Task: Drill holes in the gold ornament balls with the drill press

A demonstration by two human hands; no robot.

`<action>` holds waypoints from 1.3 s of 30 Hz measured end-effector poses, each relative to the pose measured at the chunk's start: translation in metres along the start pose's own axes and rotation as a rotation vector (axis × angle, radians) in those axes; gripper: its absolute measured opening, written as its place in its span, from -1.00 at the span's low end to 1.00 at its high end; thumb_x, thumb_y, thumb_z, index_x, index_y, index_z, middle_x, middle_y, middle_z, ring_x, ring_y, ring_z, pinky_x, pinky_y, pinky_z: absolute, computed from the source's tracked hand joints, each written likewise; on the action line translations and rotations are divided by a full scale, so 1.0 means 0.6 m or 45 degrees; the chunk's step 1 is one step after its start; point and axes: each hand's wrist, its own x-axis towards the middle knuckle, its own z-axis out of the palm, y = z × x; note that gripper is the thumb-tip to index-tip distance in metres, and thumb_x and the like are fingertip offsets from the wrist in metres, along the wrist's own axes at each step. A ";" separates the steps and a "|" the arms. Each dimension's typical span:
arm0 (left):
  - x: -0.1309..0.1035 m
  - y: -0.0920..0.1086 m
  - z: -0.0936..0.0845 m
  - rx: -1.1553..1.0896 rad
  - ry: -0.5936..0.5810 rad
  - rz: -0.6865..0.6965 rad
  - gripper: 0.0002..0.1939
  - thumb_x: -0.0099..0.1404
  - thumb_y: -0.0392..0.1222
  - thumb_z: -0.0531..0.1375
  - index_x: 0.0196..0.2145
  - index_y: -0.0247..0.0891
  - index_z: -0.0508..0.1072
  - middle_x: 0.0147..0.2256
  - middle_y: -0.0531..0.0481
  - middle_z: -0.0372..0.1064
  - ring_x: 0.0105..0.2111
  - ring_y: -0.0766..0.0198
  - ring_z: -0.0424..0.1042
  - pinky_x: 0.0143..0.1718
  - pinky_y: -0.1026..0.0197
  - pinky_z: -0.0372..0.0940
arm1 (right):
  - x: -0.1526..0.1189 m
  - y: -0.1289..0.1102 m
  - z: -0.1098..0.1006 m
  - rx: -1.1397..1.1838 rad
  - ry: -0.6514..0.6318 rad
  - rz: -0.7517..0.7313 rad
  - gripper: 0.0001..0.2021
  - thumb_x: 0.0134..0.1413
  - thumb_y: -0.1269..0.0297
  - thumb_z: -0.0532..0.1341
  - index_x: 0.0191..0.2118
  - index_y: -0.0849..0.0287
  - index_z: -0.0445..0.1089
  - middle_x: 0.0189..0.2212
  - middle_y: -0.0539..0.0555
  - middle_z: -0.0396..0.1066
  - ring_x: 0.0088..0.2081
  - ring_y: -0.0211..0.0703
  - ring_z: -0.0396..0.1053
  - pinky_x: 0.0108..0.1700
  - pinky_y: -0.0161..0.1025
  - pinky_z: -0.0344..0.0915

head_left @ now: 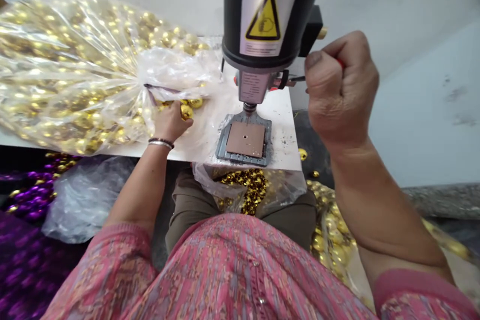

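My right hand [343, 90] is closed around the lever [298, 79] on the right side of a black drill press [272, 20]. Below the press head lies a brown square plate [245, 138] with a small hole, on a grey metal base [222, 147]. At the mouth of a clear plastic bag [176, 67], my left hand [172, 120] reaches among shiny gold balls [186, 112]. Its thumb points right beside a ball, while its other fingers are partly hidden, so whether it grips one cannot be made out.
A big clear bag full of gold balls [75, 70] covers the left of the white table [283, 152]. An open bag with gold pieces [255, 190] hangs at my lap. Purple balls [32, 200] and crumpled plastic [84, 200] lie lower left; more gold balls [332, 215] are lower right.
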 end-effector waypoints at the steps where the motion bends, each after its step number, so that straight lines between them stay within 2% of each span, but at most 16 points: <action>1: -0.019 0.004 -0.003 -0.176 0.029 0.116 -0.38 0.35 -0.12 0.39 0.32 -0.25 0.45 0.22 -0.25 0.56 0.29 -0.28 0.46 0.38 -0.21 0.35 | 0.002 -0.001 0.001 0.006 0.000 -0.010 -0.66 0.33 -0.01 0.13 -0.35 0.10 0.09 -0.45 -0.10 0.15 -0.42 -0.46 0.08 -0.21 -0.33 0.17; 3: -0.069 0.010 0.004 -0.668 -0.109 0.373 -0.24 0.29 0.05 0.42 0.38 -0.18 0.43 0.21 -0.09 0.59 0.20 -0.15 0.53 0.32 -0.07 0.42 | 0.007 -0.001 0.003 0.015 0.002 -0.045 -0.65 0.26 -0.05 0.13 -0.37 0.08 0.06 -0.48 -0.10 0.07 -0.43 -0.43 0.01 -0.23 -0.33 0.19; 5: -0.129 0.020 0.034 -0.961 -0.556 0.560 -0.15 0.18 0.10 0.47 0.38 -0.12 0.46 0.17 -0.04 0.63 0.14 -0.06 0.59 0.29 -0.02 0.46 | 0.010 0.001 0.007 0.028 0.008 -0.070 -0.63 0.20 -0.09 0.14 -0.38 0.05 0.03 -0.50 -0.11 -0.01 -0.44 -0.41 -0.06 -0.26 -0.32 0.22; 7: -0.182 0.038 0.091 -0.920 -0.914 0.696 -0.19 0.15 0.09 0.49 0.32 -0.14 0.53 0.12 -0.07 0.67 0.08 -0.03 0.64 0.25 0.00 0.49 | 0.011 0.004 0.010 0.052 0.014 -0.058 -0.62 0.20 -0.10 0.14 -0.38 0.04 0.02 -0.52 -0.13 -0.01 -0.45 -0.40 -0.09 -0.26 -0.32 0.24; 10: -0.227 0.073 0.205 -0.665 -0.975 0.809 -0.24 0.15 0.00 0.48 0.29 -0.20 0.56 0.21 -0.22 0.63 0.19 -0.10 0.61 0.31 -0.03 0.44 | 0.011 0.009 0.012 0.083 0.025 -0.044 -0.63 0.22 -0.08 0.14 -0.37 0.03 0.01 -0.54 -0.15 0.02 -0.48 -0.39 -0.05 -0.25 -0.31 0.24; 12: -0.234 0.088 0.275 -0.382 -0.971 0.717 -0.27 0.18 -0.07 0.45 0.30 -0.22 0.55 0.21 -0.29 0.63 0.22 -0.17 0.60 0.29 -0.04 0.44 | 0.012 0.011 0.012 0.066 0.005 -0.049 -0.64 0.22 -0.05 0.15 -0.36 0.03 0.00 -0.53 -0.15 0.01 -0.47 -0.40 -0.04 -0.24 -0.32 0.23; 14: -0.232 0.083 0.321 -0.108 -1.039 0.571 -0.32 0.22 -0.11 0.42 0.29 -0.24 0.56 0.19 -0.34 0.64 0.21 -0.18 0.61 0.24 0.00 0.45 | 0.014 0.009 0.011 0.036 -0.012 -0.034 -0.65 0.26 0.04 0.17 -0.37 0.04 -0.01 -0.51 -0.15 0.01 -0.44 -0.41 -0.06 -0.23 -0.35 0.22; 16: -0.227 0.055 0.338 0.015 -1.065 0.462 -0.38 0.24 -0.12 0.38 0.25 -0.31 0.58 0.13 -0.39 0.66 0.13 -0.20 0.65 0.13 0.00 0.47 | 0.017 0.003 0.012 0.024 -0.016 0.018 -0.64 0.29 0.19 0.22 -0.39 0.04 -0.03 -0.50 -0.15 0.00 -0.43 -0.42 -0.08 -0.24 -0.38 0.20; 19: -0.217 -0.018 0.312 0.107 -1.051 0.349 -0.38 0.25 -0.09 0.35 0.24 -0.34 0.58 0.08 -0.38 0.67 0.08 -0.18 0.66 0.07 0.02 0.45 | 0.020 -0.008 0.014 0.019 -0.031 0.100 -0.57 0.33 0.34 0.26 -0.41 0.05 -0.06 -0.49 -0.16 0.01 -0.40 -0.44 -0.04 -0.22 -0.40 0.16; 23: -0.202 -0.125 0.229 0.188 -1.080 0.246 -0.37 0.24 -0.08 0.34 0.23 -0.34 0.61 0.04 -0.35 0.69 0.05 -0.20 0.66 0.08 0.03 0.44 | 0.023 -0.004 0.019 0.014 -0.042 0.093 -0.55 0.41 0.31 0.23 -0.38 0.05 -0.10 -0.47 -0.16 -0.03 -0.38 -0.43 -0.07 -0.15 -0.40 0.15; 26: -0.203 -0.164 0.186 0.358 -1.058 0.176 -0.35 0.12 -0.15 0.41 0.20 -0.29 0.65 -0.06 -0.28 0.70 0.07 -0.25 0.63 0.12 0.02 0.43 | 0.022 0.011 0.024 0.060 -0.020 -0.035 -0.60 0.44 0.28 0.18 -0.34 0.05 -0.11 -0.43 -0.13 -0.04 -0.34 -0.45 -0.04 -0.12 -0.41 0.13; 29: -0.222 -0.142 0.180 0.241 -0.966 0.241 -0.35 0.12 -0.18 0.41 0.20 -0.27 0.64 -0.01 -0.29 0.68 0.10 -0.25 0.61 0.17 -0.04 0.43 | 0.020 0.023 0.027 0.115 0.046 -0.105 -0.62 0.44 0.27 0.15 -0.33 0.04 -0.11 -0.41 -0.11 -0.03 -0.31 -0.46 0.03 -0.11 -0.41 0.14; 31: -0.239 -0.105 0.186 0.001 -0.971 0.355 -0.34 0.20 -0.12 0.39 0.28 -0.14 0.58 0.10 -0.17 0.65 0.11 -0.07 0.59 0.20 0.05 0.42 | 0.018 0.025 0.026 0.100 0.067 -0.069 -0.63 0.41 0.26 0.17 -0.33 0.03 -0.09 -0.42 -0.13 -0.01 -0.35 -0.44 0.02 -0.13 -0.37 0.15; 33: -0.252 -0.064 0.186 -0.582 -1.044 0.426 -0.29 0.22 -0.03 0.40 0.32 -0.14 0.51 0.08 -0.13 0.63 0.04 0.03 0.59 0.16 0.06 0.46 | 0.017 0.024 0.023 0.048 0.051 -0.015 -0.64 0.39 0.23 0.19 -0.34 0.03 -0.05 -0.45 -0.15 0.00 -0.39 -0.41 0.00 -0.15 -0.32 0.15; 35: -0.255 -0.028 0.175 -1.086 -1.029 0.414 -0.18 0.19 0.09 0.46 0.36 -0.15 0.45 0.06 -0.16 0.60 -0.04 0.08 0.58 0.05 0.06 0.49 | 0.016 0.020 0.021 0.006 0.033 0.026 -0.65 0.37 0.21 0.20 -0.35 0.03 -0.04 -0.48 -0.15 0.03 -0.41 -0.39 0.01 -0.16 -0.29 0.16; 39: -0.230 0.023 0.139 -1.666 -0.841 0.232 -0.04 0.24 0.33 0.41 0.47 -0.03 0.27 0.08 -0.17 0.57 -0.23 0.20 0.56 -0.24 0.16 0.45 | 0.015 0.010 0.023 -0.020 0.080 0.115 -0.62 0.35 0.27 0.23 -0.37 0.04 -0.05 -0.51 -0.16 0.01 -0.42 -0.37 0.02 -0.15 -0.29 0.16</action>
